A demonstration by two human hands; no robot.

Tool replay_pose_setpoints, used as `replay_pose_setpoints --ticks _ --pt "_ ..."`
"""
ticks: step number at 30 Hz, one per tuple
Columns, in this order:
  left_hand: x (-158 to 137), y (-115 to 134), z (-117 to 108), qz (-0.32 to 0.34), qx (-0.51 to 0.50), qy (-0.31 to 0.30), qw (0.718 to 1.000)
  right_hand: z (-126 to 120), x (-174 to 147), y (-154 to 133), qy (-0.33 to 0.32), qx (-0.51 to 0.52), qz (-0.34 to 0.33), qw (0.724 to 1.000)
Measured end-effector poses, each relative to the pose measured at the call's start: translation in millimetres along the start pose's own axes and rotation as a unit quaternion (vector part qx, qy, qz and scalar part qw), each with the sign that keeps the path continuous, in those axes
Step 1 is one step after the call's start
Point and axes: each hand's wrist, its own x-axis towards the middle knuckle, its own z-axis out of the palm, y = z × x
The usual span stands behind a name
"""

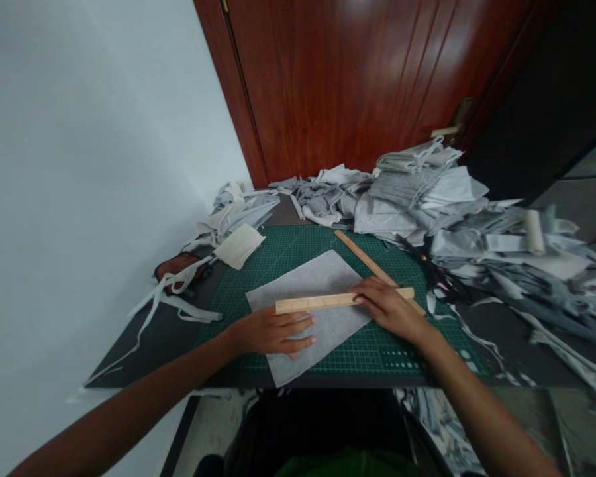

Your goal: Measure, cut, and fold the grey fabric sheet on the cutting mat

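A piece of light grey fabric [328, 275] lies turned at an angle on a green cutting mat [288, 248]. Across it runs a wooden ruler [322, 302], roughly level from left to right. My right hand [385, 305] grips this ruler near its right end, with fingers bent over the edge. Flat on the fabric rests my left hand [275, 331], fingers stretched out just below the ruler's left end. A second wooden ruler [362, 257] lies slanted on the mat, its lower part passing behind my right hand.
Heaped fabric scraps [412, 195] line the table's back and right side. Black scissors [434, 268] lie right of the mat. At the left are a cream fabric piece [239, 246], loose strips [151, 311] and a brown pouch-like object [179, 265]. A white wall [104, 165] borders the left.
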Motion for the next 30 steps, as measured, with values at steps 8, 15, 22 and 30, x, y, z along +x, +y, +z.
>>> replay_pose_setpoints --ticks 8,15,22,30 --pt "-23.3 23.8 2.5 -0.140 0.105 0.086 0.981 7.4 1.7 -4.9 -0.064 -0.011 0.002 0.998" --pt "-9.8 23.5 -2.5 -0.284 -0.082 -0.029 0.955 16.4 2.0 -26.6 -0.085 -0.032 0.004 0.996" --pt "-18.2 31.2 -8.0 -0.336 -0.064 -0.016 0.939 13.0 -26.2 -42.3 -0.071 -0.188 0.055 0.978" --pt "-19.3 -15.2 -11.4 -0.232 -0.179 -0.056 0.954 48.6 -81.9 -106.9 -0.056 -0.325 0.061 0.942"
